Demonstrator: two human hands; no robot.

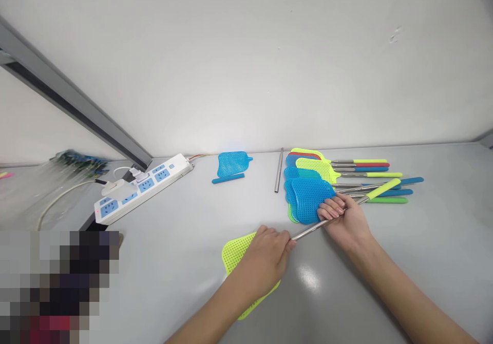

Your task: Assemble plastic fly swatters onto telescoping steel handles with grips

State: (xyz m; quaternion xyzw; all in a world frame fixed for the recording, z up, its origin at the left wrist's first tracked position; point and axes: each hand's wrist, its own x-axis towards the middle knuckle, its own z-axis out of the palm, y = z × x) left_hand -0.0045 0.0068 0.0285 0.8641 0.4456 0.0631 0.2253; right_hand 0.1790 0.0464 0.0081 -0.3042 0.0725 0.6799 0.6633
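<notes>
A yellow-green fly swatter (236,251) with a metal rod lies slantwise across both my hands. My left hand (269,254) is closed where the rod meets the perforated head and covers part of that head. Farther up the rod, my right hand (344,221) wraps its fingers round the metal, just below the yellow handle (384,189). Behind my right hand lies a pile of fly swatters with blue, yellow, red and green parts, a blue swatter head (311,200) on top. The joint under my left hand is hidden.
At the back lie a loose blue swatter head (233,163), a blue handle sleeve (228,178) and a metal rod (279,169). A white power strip (144,187) with plugs stands left, near a clear plastic bag (65,200). A white wall (246,67) rises behind the grey table (173,262).
</notes>
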